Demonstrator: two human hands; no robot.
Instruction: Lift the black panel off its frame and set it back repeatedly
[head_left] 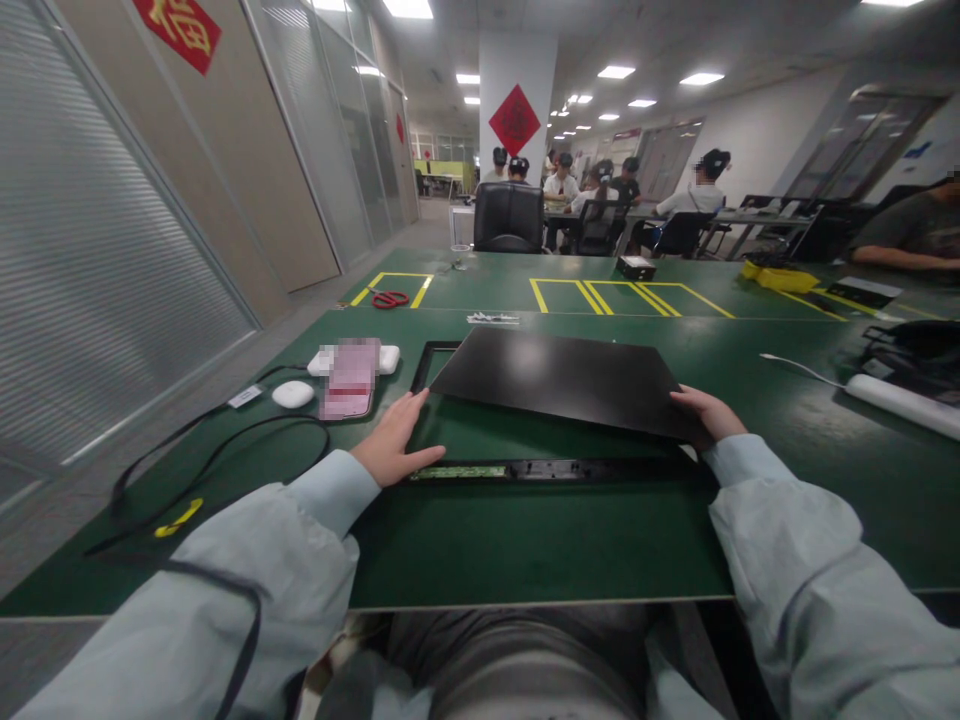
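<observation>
Pale blue-grey fabric sleeves [270,530] reach over a dark green tabletop [547,560]. The right hand [709,412] grasps the right end of a flat black rectangular panel [562,375], thumb on top. This panel slants over a thin black rectangular frame [562,468], whose near bar carries a green circuit strip [461,472]. Spread, thumb apart, the left hand [394,440] is at the frame's left side; whether its fingertips touch the panel, I cannot tell.
</observation>
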